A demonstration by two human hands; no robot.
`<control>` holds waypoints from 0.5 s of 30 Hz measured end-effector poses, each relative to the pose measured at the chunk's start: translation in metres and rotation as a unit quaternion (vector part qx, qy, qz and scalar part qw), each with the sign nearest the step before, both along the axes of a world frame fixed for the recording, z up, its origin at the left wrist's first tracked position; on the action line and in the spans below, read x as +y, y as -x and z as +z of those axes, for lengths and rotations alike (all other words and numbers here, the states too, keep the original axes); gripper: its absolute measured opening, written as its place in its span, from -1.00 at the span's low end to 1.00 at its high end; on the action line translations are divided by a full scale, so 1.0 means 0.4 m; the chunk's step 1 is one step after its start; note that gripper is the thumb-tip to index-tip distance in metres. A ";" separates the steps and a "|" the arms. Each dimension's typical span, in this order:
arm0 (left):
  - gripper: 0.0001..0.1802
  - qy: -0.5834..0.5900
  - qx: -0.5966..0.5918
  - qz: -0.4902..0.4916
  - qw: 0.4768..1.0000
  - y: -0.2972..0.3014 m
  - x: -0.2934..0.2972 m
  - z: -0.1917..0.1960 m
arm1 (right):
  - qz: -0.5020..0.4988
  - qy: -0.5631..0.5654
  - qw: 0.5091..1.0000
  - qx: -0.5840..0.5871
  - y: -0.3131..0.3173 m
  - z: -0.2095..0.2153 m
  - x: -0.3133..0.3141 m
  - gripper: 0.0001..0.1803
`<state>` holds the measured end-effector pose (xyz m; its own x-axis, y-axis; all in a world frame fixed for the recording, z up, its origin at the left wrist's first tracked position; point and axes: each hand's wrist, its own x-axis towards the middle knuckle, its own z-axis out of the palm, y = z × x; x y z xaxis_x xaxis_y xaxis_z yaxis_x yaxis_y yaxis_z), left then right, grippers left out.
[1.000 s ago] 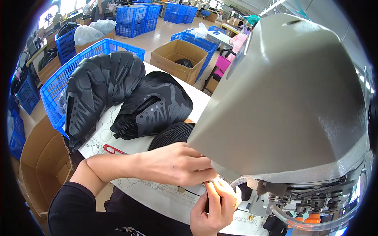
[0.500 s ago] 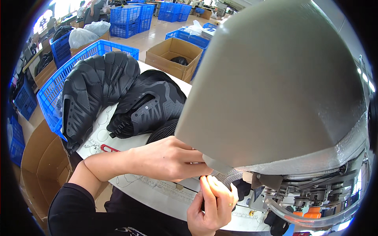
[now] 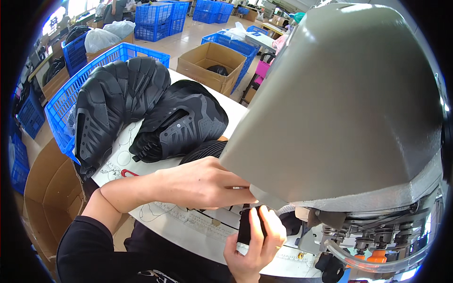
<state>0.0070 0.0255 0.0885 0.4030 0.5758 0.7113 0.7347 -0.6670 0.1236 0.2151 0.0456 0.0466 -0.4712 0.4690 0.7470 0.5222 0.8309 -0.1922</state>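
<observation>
My left hand (image 3: 205, 184) reaches across the white table toward the grey sewing machine head (image 3: 330, 108). Its fingers are bent together, the tips partly hidden behind the machine's lower edge, so what they pinch does not show. Close below, my right hand (image 3: 257, 243) grips a smooth black piece of material (image 3: 244, 227), thumb on the near side and fingers over its top. Beyond the left hand lie black shoe uppers: a fanned stack (image 3: 120, 89) and another bunch (image 3: 184, 122). A black ribbed edge (image 3: 205, 152) shows just above the left wrist.
A red-handled tool (image 3: 128, 173) lies by my left forearm, with loose threads around. A blue crate (image 3: 61, 111) stands behind the uppers. An open carton (image 3: 52, 198) is at the left, another carton (image 3: 207, 63) beyond the table. A clear curved guard (image 3: 377, 266) fronts the machine.
My right fingers have gone from a tight pinch near the left fingertips to a wider grip, with the black piece now visible between them. The view has shifted slightly.
</observation>
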 end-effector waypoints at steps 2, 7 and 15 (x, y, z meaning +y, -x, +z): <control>-0.65 0.007 -0.020 -0.002 1.000 -0.001 0.008 -0.008 | 0.013 -0.023 1.000 0.017 -0.008 -0.009 0.015 -0.61; -0.63 -0.011 -0.005 0.002 1.000 -0.013 0.012 -0.007 | 0.000 -0.026 0.997 0.066 0.003 -0.004 0.012 -0.78; -0.66 -0.006 0.002 0.002 1.000 -0.015 0.007 0.000 | -0.013 -0.037 0.997 0.059 0.016 0.014 -0.001 -0.77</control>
<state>0.0131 0.0285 0.0886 0.4039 0.5683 0.7168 0.7375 -0.6660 0.1124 0.2088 0.0453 0.0521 -0.3661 0.4219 0.8294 0.5212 0.8313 -0.1928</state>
